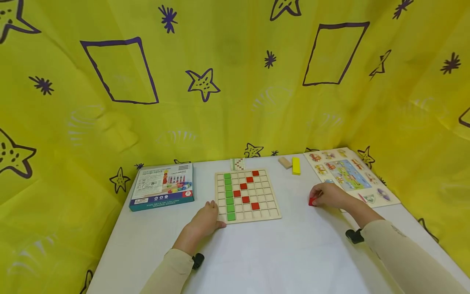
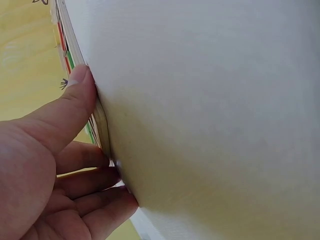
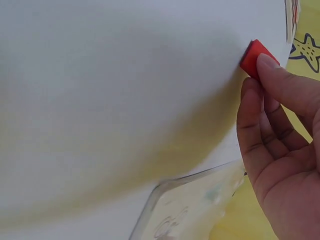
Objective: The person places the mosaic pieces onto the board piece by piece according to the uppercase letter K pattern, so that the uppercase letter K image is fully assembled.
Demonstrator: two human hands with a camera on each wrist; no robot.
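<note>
A wooden grid board [image 1: 271, 212] lies on the white table. Green tiles [image 1: 229, 194] fill one column, and several red tiles [image 1: 245, 199] form an angle to their right. My left hand [image 1: 204, 220] rests at the board's near left corner. Its thumb touches the near edge and its fingers lie along the left side. Out to the right of the board, my right hand [image 1: 329, 195] pinches a small square red tile [image 3: 253, 56] between thumb and fingertips, low over the table.
Behind the board lies a small pattern card [image 1: 238, 164]. A yellow block [image 1: 296, 166] and a plain wooden block [image 1: 284, 162] lie at the back. The toy box [image 1: 161, 201] is at left, and a picture puzzle board [image 1: 389, 199] at right, under my right forearm.
</note>
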